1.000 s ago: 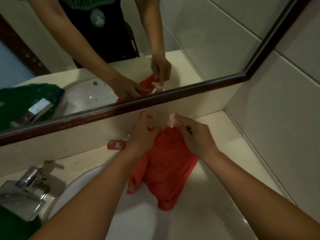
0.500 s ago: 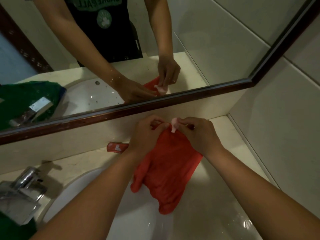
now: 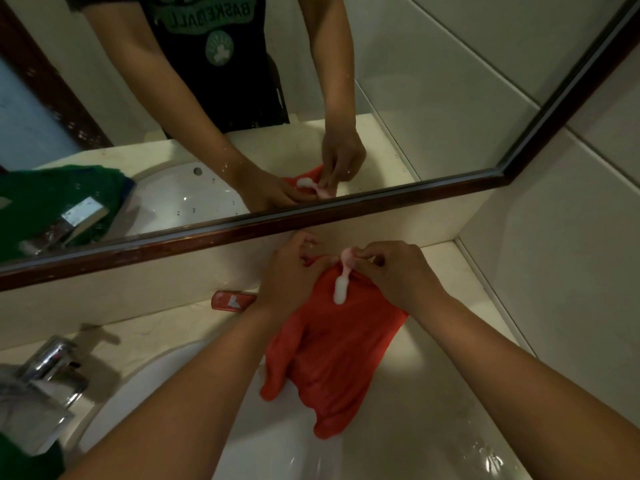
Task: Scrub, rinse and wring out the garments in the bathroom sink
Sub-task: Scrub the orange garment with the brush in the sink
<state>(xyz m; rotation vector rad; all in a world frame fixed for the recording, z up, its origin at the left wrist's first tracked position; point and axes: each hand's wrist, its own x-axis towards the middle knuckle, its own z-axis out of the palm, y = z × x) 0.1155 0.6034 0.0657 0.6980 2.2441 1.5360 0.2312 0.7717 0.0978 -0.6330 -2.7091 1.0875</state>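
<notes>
Liquid (image 3: 340, 292), thick and white, runs from a small pink sachet (image 3: 347, 258) pinched in the right hand (image 3: 398, 278) onto the red garment (image 3: 332, 358). The left hand (image 3: 291, 275) pinches the garment's top edge at the back of the counter (image 3: 467, 271); the rest drapes into the sink (image 3: 398, 445).

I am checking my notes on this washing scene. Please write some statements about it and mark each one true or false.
1. The right hand pinches a pink item above the red garment. True.
2. A white blob lies on the garment. True.
3. The faucet stands at the right of the sink. False: it stands at the left.
4. The left hand is off the garment. False: it grips its top edge.
</notes>
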